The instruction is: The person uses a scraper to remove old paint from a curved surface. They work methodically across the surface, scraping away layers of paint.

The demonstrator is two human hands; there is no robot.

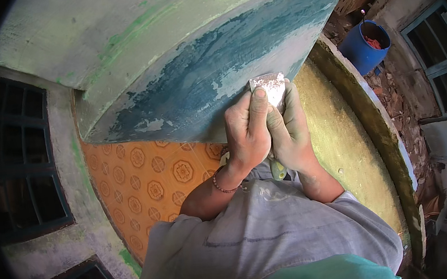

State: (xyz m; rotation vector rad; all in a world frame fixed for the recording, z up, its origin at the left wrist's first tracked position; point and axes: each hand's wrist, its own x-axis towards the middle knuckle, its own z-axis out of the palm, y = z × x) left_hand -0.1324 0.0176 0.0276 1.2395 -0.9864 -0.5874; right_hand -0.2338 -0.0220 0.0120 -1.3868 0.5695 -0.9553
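Observation:
My left hand (247, 130) and my right hand (294, 139) are together in front of my chest, both around a scraper (269, 84). Its broad metal blade points up and away from me, with bright light on it and worn or flaked spots near the edge. Both thumbs lie along the blade's near face. Below my hands the butt of its green handle (279, 171) sticks out. Just beyond the blade is a wall face (185, 90) with patchy dark blue paint and bare whitish areas; whether the edge touches it I cannot tell.
Greenish plaster (112, 36) borders the blue face above. Orange patterned floor tiles (153, 176) lie left, a yellowish floor (342, 126) right, edged by a low curved wall (388, 133). Beyond it stand a blue barrel (358, 49) and rubble (397, 107). Windows (19, 121) line the left wall.

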